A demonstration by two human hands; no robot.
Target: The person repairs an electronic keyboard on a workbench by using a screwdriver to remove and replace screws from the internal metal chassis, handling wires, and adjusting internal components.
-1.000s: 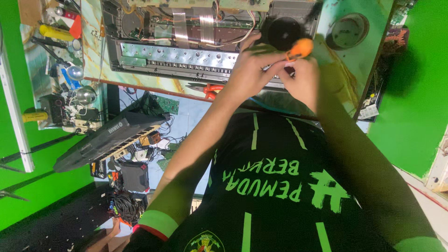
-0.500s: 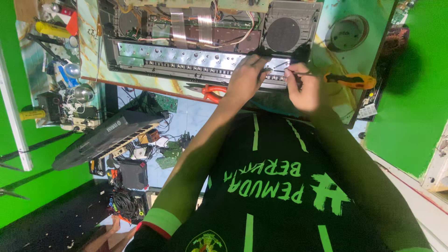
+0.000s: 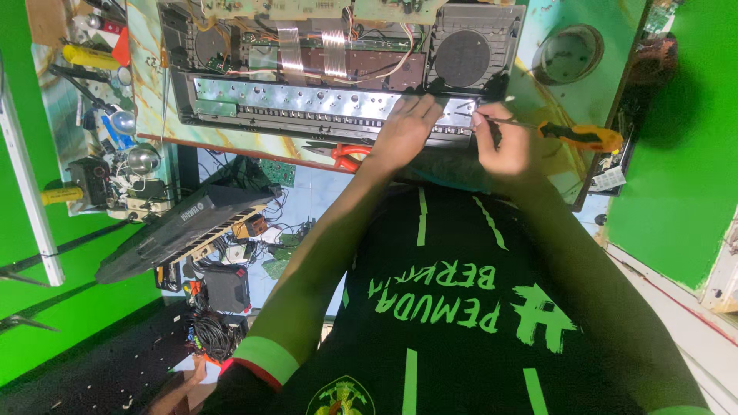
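Hands: left (image 3: 406, 131) spread flat on opened keyboard (image 3: 323, 107); right (image 3: 503, 146) pinching orange-handled screwdriver (image 3: 569, 134).

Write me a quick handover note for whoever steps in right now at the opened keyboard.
Left hand: flat on the metal strip of the opened keyboard, holding nothing.
Right hand: pinches the orange-handled screwdriver, tip at the strip's right end.
Done: cover off, boards and speakers exposed.
Left: the work at the tip; the fastener itself is too small to see. Red pliers lie at the bench edge.
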